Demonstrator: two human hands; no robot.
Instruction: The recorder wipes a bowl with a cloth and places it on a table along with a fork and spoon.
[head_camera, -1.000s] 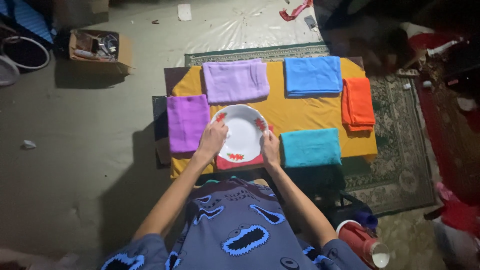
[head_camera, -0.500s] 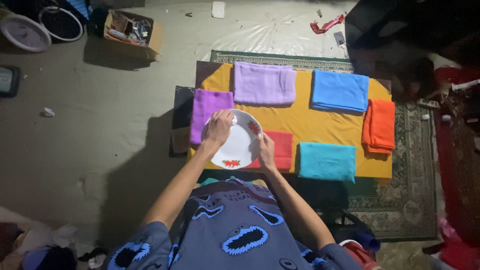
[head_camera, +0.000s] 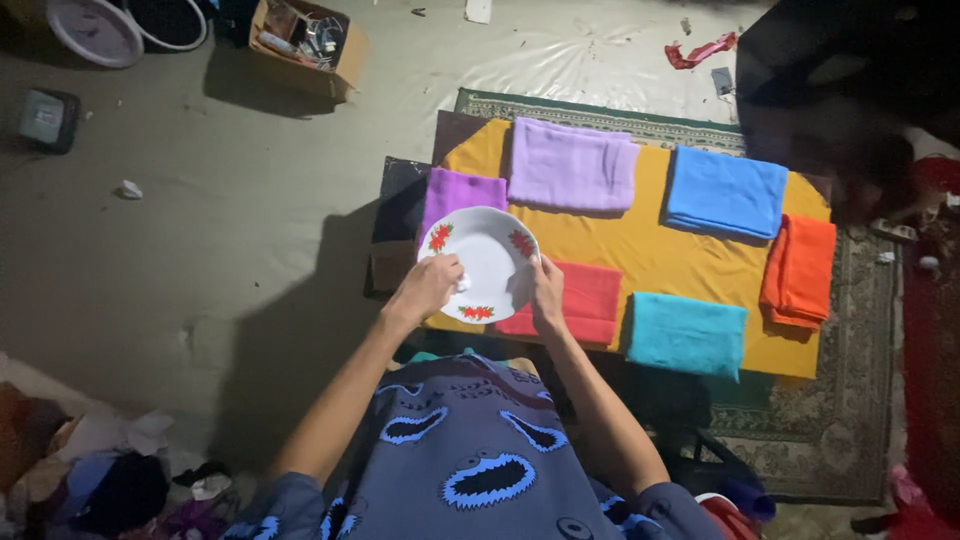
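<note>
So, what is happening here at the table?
A person holds a white plate with red flowers over the yellow-covered table. The right hand grips its rim, and the left hand presses a small white wad on its face. Folded cloths lie around: purple, lilac, blue, orange, teal, red.

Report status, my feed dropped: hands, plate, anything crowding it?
Left hand presses small white wad onto white floral plate. Right hand grips plate's right rim. Red cloth and purple cloth partly beneath.
</note>
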